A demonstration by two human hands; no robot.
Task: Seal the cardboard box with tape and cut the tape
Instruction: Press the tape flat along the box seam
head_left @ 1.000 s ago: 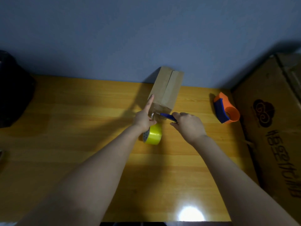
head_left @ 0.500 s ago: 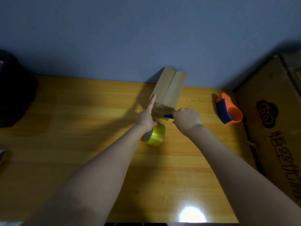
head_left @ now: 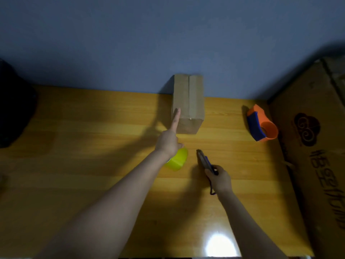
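Observation:
A small brown cardboard box [head_left: 193, 101] lies on the wooden table [head_left: 93, 146] against the blue wall, its closed flaps facing up with the seam along the middle. My left hand [head_left: 169, 140] holds the yellow tape roll [head_left: 177, 160] below the palm, while its index finger stretches out and rests on the box's near left edge. My right hand [head_left: 219, 177] is nearer to me, to the right of the roll, and grips a blue utility knife [head_left: 204, 160] whose tip points toward the box. The knife is clear of the box.
An orange and blue tape dispenser [head_left: 260, 126] lies at the back right. A large printed cardboard carton [head_left: 317, 146] stands along the table's right side. A dark object [head_left: 13, 109] sits at the far left edge. Lamp glare shows on the near table edge.
My right hand has drawn the knife back from the box's near end toward me. The box has swung round and now lies squarer to the wall. My left hand stays at the box with the roll.

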